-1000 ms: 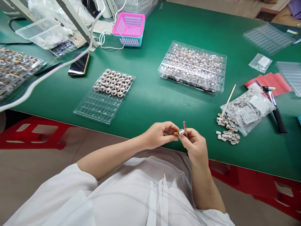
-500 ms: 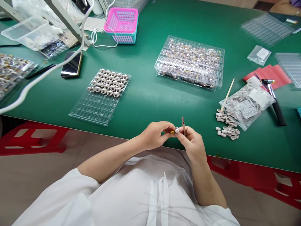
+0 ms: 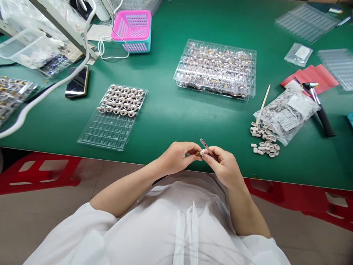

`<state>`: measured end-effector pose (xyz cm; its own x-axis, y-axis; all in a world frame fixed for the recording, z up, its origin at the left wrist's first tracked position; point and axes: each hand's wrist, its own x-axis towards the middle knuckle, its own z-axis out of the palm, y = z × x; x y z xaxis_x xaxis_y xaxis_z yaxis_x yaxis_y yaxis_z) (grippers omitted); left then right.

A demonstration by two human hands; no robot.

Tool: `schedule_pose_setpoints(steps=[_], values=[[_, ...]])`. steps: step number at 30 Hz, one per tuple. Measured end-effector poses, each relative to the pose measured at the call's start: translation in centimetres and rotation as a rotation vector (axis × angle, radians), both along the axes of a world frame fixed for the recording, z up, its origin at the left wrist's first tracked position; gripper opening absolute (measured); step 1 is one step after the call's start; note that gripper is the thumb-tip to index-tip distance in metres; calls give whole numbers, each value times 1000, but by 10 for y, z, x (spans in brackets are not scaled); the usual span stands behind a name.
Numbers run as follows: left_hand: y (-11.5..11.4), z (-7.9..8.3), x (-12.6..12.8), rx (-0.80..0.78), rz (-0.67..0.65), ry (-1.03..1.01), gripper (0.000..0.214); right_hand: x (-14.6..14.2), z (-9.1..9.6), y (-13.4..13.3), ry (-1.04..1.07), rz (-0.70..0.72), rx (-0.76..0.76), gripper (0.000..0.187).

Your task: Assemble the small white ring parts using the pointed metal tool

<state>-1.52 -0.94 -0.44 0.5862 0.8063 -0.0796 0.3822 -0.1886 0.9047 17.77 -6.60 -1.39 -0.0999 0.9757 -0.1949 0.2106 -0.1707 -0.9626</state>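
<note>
One head-worn view. Looks from above the wearer's shirt (image 3: pixel 149 228), forward and steeply down onto the table (image 3: pixel 160 73). Shirt fills 6 o'clock, closest to the lens. Left hand (image 3: pixel 176 158) and right hand (image 3: pixel 226 167) sit mid-range, just below centre, about 6 and 4 o'clock. Pink basket (image 3: pixel 132 29) farther off at 11 o'clock, hammer (image 3: pixel 322 114) out at 3. Wide framing: floor (image 3: pixel 109 176) and red stool (image 3: pixel 41 173) show near 8. Table's near edge runs slanted, lower toward 4 o'clock.
</note>
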Motion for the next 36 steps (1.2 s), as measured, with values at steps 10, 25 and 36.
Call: schedule_pose_setpoints(steps=[10,25,36], values=[[-5,-4,5,-170,159,-184,12,-6,-5,2,133,-100,-24,24],[-8,-18,6,-272,183,-459,8,-8,-8,3,163,-142,-47,28],[-12,-11,8,-291,223,-368,16,-8,-8,0,148,-125,-20,25]])
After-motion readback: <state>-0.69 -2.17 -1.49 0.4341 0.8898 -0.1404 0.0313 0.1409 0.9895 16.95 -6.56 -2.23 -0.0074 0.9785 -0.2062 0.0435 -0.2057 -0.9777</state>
